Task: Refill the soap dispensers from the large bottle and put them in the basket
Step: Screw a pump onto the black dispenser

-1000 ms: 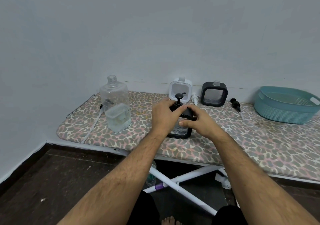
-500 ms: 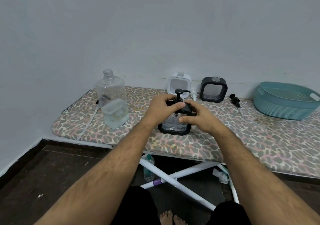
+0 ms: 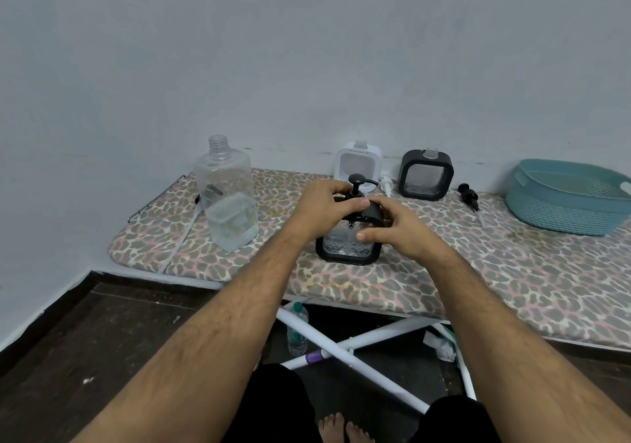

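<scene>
A black-framed soap dispenser (image 3: pixel 346 250) with a clear patterned body stands upright on the leopard-print board (image 3: pixel 512 272). My left hand (image 3: pixel 322 212) grips the collar of its black pump head (image 3: pixel 356 183). My right hand (image 3: pixel 396 226) holds the dispenser's upper right corner. A large clear bottle (image 3: pixel 227 197), uncapped and about a third full, stands to the left. Behind are a white dispenser (image 3: pixel 356 166) and a black dispenser (image 3: pixel 426 176), both without pumps. A teal basket (image 3: pixel 568 200) sits at the far right.
A loose white pump (image 3: pixel 386 183) lies between the two rear dispensers, and a loose black pump (image 3: pixel 469 197) lies left of the basket. Under the board are white crossed legs (image 3: pixel 355 350) and a small water bottle (image 3: pixel 297 330). The wall runs right behind the board.
Both hands stay on the dispenser. My left fingers have shifted around the pump collar and my right hand has slid down its right corner. The view has tilted slightly.
</scene>
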`<action>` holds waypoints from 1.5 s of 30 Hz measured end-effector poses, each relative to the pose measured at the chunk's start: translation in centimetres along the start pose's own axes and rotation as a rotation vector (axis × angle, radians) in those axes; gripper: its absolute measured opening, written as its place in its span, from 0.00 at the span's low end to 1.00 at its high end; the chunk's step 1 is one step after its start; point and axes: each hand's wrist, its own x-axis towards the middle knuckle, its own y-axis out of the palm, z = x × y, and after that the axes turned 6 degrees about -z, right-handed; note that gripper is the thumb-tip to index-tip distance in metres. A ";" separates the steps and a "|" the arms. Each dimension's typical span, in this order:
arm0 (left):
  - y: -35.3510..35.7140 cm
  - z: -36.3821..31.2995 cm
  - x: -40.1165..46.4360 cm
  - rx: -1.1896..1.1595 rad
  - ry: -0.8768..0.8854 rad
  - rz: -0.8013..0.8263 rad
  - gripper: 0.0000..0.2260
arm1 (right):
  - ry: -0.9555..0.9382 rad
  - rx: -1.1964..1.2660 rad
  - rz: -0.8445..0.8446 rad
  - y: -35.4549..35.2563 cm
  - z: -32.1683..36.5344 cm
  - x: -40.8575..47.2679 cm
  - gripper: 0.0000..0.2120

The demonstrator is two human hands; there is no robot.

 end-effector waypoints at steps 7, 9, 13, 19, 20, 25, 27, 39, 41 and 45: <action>-0.3 0.5 0.3 -0.107 0.007 0.120 0.08 | 0.011 0.018 -0.001 0.1 0.1 -0.2 0.30; 0.4 0.4 -0.4 -0.040 0.020 0.028 0.12 | 0.002 0.001 -0.009 0.1 0.0 -0.2 0.30; 1.3 -0.4 -1.4 0.133 -0.062 -0.207 0.26 | -0.009 -0.024 -0.013 0.0 -0.2 -0.1 0.29; 2.3 -0.3 -0.9 0.193 -0.056 -0.344 0.28 | -0.020 -0.052 -0.028 0.1 -0.5 0.0 0.30; 2.4 -0.1 -0.7 0.200 -0.042 -0.344 0.28 | -0.022 -0.051 -0.028 0.0 -0.4 0.0 0.30; 2.5 0.1 -0.4 0.319 0.074 -0.342 0.19 | -0.025 -0.025 -0.015 0.2 -0.2 0.0 0.30; 2.3 0.3 -0.3 0.306 0.103 -0.327 0.18 | -0.020 -0.018 -0.009 0.1 -0.3 0.0 0.30; 0.0 0.5 0.6 0.065 0.096 -0.025 0.13 | 0.005 -0.006 0.019 0.0 -0.2 0.1 0.29; -0.1 0.5 0.7 0.048 0.092 -0.015 0.13 | 0.012 -0.008 0.021 -0.1 -0.2 0.1 0.29; 0.0 0.7 0.7 0.024 0.100 -0.021 0.12 | 0.015 -0.022 0.018 -0.1 -0.2 0.1 0.31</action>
